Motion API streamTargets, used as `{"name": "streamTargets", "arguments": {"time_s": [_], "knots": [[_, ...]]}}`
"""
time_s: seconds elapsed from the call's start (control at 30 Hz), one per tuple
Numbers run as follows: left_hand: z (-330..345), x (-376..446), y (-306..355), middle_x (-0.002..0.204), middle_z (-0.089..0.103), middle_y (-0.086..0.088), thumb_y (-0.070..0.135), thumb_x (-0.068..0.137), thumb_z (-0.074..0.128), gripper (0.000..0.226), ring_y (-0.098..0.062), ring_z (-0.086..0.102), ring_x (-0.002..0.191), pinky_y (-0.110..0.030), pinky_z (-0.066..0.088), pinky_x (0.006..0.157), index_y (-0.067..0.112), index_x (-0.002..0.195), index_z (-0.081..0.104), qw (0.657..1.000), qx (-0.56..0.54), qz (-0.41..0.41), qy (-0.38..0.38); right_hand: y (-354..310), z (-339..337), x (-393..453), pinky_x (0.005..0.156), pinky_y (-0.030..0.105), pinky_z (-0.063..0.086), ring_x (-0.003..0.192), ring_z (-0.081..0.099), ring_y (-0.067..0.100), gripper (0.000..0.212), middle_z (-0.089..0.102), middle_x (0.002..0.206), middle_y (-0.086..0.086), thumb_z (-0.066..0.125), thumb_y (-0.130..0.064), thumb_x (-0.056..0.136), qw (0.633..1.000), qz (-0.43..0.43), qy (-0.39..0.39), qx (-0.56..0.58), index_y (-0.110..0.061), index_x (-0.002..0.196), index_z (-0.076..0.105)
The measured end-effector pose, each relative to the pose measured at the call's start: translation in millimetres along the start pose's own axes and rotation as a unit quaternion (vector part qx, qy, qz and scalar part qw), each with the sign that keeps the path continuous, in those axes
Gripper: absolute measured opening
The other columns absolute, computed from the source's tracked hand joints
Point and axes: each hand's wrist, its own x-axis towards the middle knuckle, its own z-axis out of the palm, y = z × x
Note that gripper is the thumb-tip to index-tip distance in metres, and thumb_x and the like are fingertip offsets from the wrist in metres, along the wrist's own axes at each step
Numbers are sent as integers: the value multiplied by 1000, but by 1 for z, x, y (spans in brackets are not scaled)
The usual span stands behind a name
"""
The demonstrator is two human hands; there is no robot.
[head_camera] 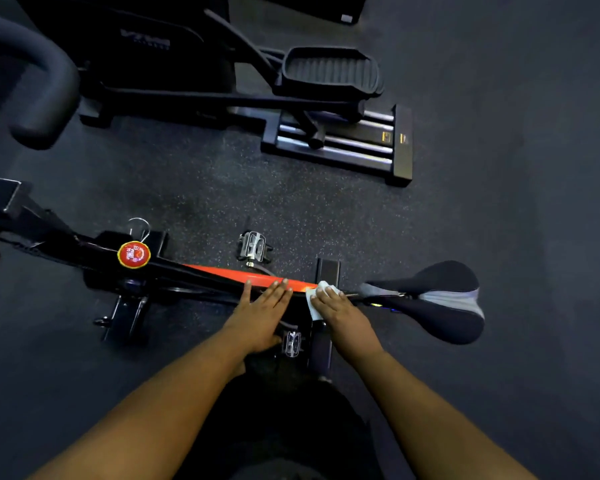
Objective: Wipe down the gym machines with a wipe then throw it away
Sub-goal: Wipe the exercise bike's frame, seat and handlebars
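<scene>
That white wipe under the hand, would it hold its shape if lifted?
Probably not: the wipe drapes over the bike frame under the right hand, so it looks limp. It seems thin and light, likely clinging if damp.

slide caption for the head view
Right hand presses a wipe on the bike frame; left hand rests flat beside it.

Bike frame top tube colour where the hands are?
Orange-red top tube on an otherwise black frame; head view, the only one.
</scene>
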Motion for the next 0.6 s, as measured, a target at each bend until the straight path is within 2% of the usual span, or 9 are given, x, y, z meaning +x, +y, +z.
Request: {"name": "streamTargets", "arguments": {"time_s": [0.1, 0.17, 0.27, 0.33, 0.4, 0.43, 0.47, 0.53, 0.6], "knots": [[15, 14, -13, 169, -23, -2, 49, 94, 63, 107, -17, -15, 157, -67, -7, 121, 16, 162, -13, 999, -31, -13, -27, 8, 15, 18, 103, 45, 41, 116, 67, 33, 53, 69, 126, 16, 38, -7, 78, 999, 18, -26, -38, -6, 118, 73], [23, 22, -14, 169, -24, -1, 49, 94, 63, 107, -17, -16, 157, -67, -8, 121, 16, 162, -13, 998, -48, -19, -32, 15, 23, 28, 100, 43, 45, 113, 69, 32, 50, 71, 121, 15, 48, -4, 73, 997, 21, -45, -59, -6, 116, 75], [42, 43, -17, 168, -25, -1, 48, 95, 62, 105, -17, -17, 156, -66, -10, 121, 17, 162, -14, 997, -69, -22, -37, 30, 50, 50, 98, 51, 51, 116, 67, 37, 53, 69, 125, 19, 42, -4, 78, 993, 32, -103, -57, -3, 121, 72], [55, 59, -19, 168, -25, 0, 48, 95, 61, 105, -16, -18, 156, -66, -10, 121, 18, 161, -15, 996, -78, -25, -38, 41, 68, 63, 111, 55, 43, 134, 52, 42, 58, 54, 144, 24, 31, -6, 87, 986, 23, -160, -48, 0, 138, 58], [66, 74, -18, 168, -25, 1, 48, 96, 61, 105, -15, -18, 156, -66, -11, 121, 18, 161, -15, 995, -87, -28, -42, 48, 84, 71, 125, 48, 18, 153, 21, 37, 58, 23, 164, 19, 31, -2, 98, 975, 28, -213, -64, -3, 157, 30], [73, 82, -17, 168, -25, 1, 47, 96, 61, 105, -15, -18, 156, -66, -12, 120, 18, 161, -16, 994, -95, -29, -45, 53, 96, 73, 126, 46, 12, 155, 12, 35, 60, 14, 167, 16, 34, -3, 101, 971, 30, -226, -74, -5, 160, 21], [77, 87, -15, 168, -25, 2, 47, 96, 61, 105, -14, -19, 156, -65, -13, 120, 18, 161, -16, 993, -99, -28, -51, 55, 103, 72, 126, 46, 14, 155, 12, 36, 60, 15, 167, 16, 38, -7, 102, 973, 37, -215, -70, -5, 160, 20], [87, 99, -12, 168, -26, 2, 46, 96, 61, 105, -14, -19, 155, -65, -13, 120, 18, 161, -15, 992, -106, -24, -56, 60, 119, 74, 117, 49, 33, 142, 36, 41, 56, 39, 154, 19, 52, -27, 101, 978, 33, -188, -78, -4, 150, 40], [96, 108, -9, 168, -25, 1, 46, 96, 61, 105, -14, -19, 155, -65, -13, 120, 17, 162, -15, 992, -114, -14, -60, 62, 124, 80, 92, 46, 50, 112, 57, 35, 47, 58, 122, 12, 63, -46, 90, 978, 24, -176, -110, -11, 122, 60]]}}
